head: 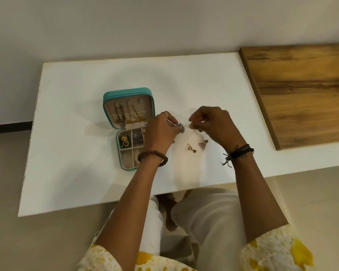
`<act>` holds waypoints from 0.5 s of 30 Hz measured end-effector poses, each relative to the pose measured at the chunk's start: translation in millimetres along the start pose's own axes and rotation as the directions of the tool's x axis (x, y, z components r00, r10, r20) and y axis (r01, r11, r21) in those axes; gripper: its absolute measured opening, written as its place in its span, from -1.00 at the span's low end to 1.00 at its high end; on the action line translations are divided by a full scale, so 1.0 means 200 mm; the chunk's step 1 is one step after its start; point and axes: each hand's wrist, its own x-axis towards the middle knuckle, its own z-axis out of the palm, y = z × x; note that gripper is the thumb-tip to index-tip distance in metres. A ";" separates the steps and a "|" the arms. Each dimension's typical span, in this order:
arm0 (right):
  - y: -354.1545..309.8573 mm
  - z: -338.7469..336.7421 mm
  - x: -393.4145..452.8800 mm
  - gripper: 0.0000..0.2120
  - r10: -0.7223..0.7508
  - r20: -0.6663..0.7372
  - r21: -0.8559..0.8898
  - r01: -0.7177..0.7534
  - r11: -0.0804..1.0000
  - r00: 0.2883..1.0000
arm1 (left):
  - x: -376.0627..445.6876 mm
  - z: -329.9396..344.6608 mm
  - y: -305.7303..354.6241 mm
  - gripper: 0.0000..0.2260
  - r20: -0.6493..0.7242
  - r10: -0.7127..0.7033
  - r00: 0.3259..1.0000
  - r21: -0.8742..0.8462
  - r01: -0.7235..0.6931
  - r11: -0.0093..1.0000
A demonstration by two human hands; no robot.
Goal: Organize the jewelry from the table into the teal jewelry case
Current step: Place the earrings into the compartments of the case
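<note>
The teal jewelry case [108, 106] lies open on the white table [82, 173], left of centre. Gold chains hang in its lid; a gold-green piece [125, 141] and a silver piece [137, 138] fill two tray compartments. My left hand [160, 132] overlaps the case's right edge and pinches a silver earring [180, 127] just above the table. My right hand [211, 124] is a little to the right, fingertips pinched together on something too small to make out. Two gold triangle earrings [189, 148] [202, 144] lie on the table below my hands.
A wooden board [301, 90] covers the table's right end. The wall runs along the far edge. My knees and feet show under the near edge.
</note>
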 end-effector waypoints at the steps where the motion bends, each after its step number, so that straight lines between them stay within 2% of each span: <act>1: -0.02 0.00 0.00 -0.94 -0.023 0.005 0.032 0.023 0.999 1.000 | 0.00 -0.01 0.01 -0.89 0.009 -0.014 1.000 -0.057 0.014 0.998; 7: -0.06 0.03 0.01 -0.91 -0.066 -0.026 0.144 0.069 0.987 0.997 | 0.00 -0.01 0.04 -0.91 0.002 -0.025 1.000 -0.365 0.024 0.931; 11: -0.07 0.00 0.03 -0.90 -0.036 -0.034 0.278 0.044 0.960 0.999 | -0.02 -0.03 0.05 -0.92 0.042 -0.050 0.998 -0.633 0.066 0.772; 13: -0.08 -0.02 0.03 -0.89 -0.014 0.026 0.384 0.003 0.923 1.000 | -0.03 -0.05 0.07 -0.91 0.045 -0.028 0.999 -0.709 0.052 0.703; 15: -0.09 -0.05 0.02 -0.88 -0.003 0.108 0.441 -0.045 0.897 0.994 | -0.03 -0.06 0.07 -0.88 -0.008 0.010 1.000 -0.686 -0.013 0.728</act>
